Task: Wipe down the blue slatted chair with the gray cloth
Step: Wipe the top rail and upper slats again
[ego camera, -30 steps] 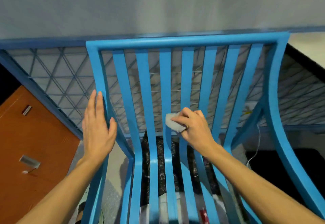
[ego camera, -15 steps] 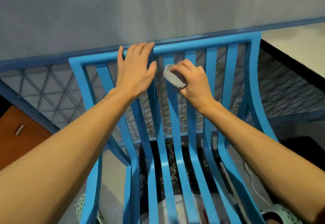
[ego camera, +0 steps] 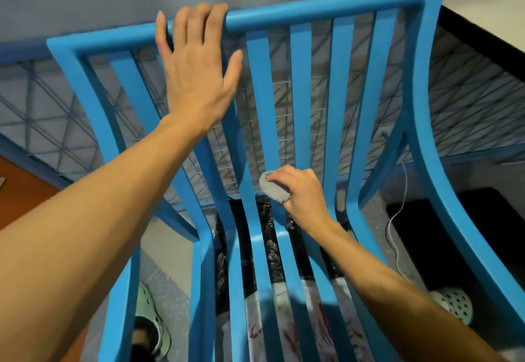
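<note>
Fingers of your left hand [ego camera: 196, 69] lie straight and spread over the top rail of the blue slatted chair [ego camera: 312, 9], hiding parts of two slats. Your right hand [ego camera: 305, 191] curls around the gray cloth [ego camera: 274, 188], pinching it against a middle slat low on the backrest; your knuckles hide much of it.

one blue slatted chair [ego camera: 312, 12], with seven back slats [ego camera: 301, 92] counted between its two side posts, some partly behind the arms. two bare hands in the frame: one left hand [ego camera: 196, 77], one right hand [ego camera: 304, 194]. one gray cloth [ego camera: 274, 188]. two perforated clogs, one pale green clog [ego camera: 150, 319] below the chair's left edge and one lighter clog [ego camera: 454, 305] below its right edge. one thin white cord [ego camera: 393, 225].
</note>
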The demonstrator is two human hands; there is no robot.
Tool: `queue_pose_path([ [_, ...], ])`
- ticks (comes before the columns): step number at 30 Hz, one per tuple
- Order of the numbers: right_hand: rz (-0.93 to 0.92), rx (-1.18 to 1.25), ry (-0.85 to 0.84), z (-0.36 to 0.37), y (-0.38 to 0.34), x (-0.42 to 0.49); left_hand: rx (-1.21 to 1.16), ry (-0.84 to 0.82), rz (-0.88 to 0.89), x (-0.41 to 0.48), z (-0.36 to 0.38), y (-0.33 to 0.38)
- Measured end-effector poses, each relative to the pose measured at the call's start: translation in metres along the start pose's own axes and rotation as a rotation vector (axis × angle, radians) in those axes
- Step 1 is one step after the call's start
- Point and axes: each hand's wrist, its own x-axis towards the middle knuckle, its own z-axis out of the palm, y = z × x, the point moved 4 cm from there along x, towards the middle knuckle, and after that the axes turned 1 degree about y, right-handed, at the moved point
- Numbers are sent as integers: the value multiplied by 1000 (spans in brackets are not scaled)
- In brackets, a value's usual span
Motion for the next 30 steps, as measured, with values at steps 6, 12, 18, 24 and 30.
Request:
queue_pose_path([
  [6, 77, -139, -286, 60, 17, -69, -9, -5, -19, -1, 1, 3],
  [12, 35, -70, -46, -15, 10, -14, -23, -28, -5, -1, -2, 1],
  [18, -137, -17, 336, -156, -20, 109, -27, -70, -45, 8, -4, 10],
  [24, -165, 23, 355, -162, -22, 148, -27, -113, 57, 19, -2, 41],
  [30, -95, 88, 312, -126, 2, 102, -39, -101, 47, 19, 4, 55],
])
